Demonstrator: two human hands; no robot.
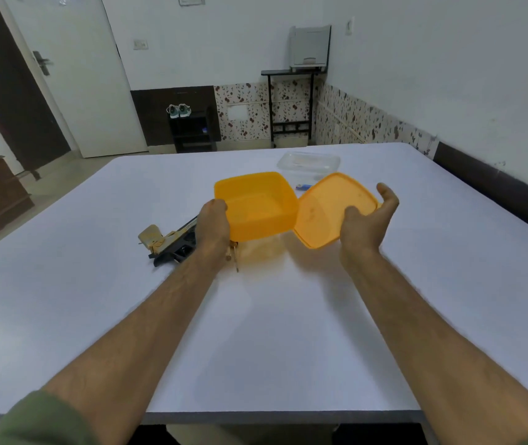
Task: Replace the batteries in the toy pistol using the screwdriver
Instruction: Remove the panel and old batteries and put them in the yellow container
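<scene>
- The pistol (169, 244) lies on the tabletop (272, 332), just left of the left wrist; its barrel end is hidden behind the left hand (213, 224).
- A screwdriver (234, 256) lies under that wrist; only a thin shaft and a bit of handle show.
- The left hand grips the near left wall of the box (256, 203), a square orange plastic tub with rounded corners, held above the tabletop and tilted.
- The right hand (367, 220) holds the lid (330, 210), flat matching orange plastic, by its near right edge, thumb raised, fingers behind it unseen.
- A clear tub (308, 163) sits beyond; its contents are blurred.
- A small blue thing (303, 187) peeks past the lid, too hidden to identify.
</scene>
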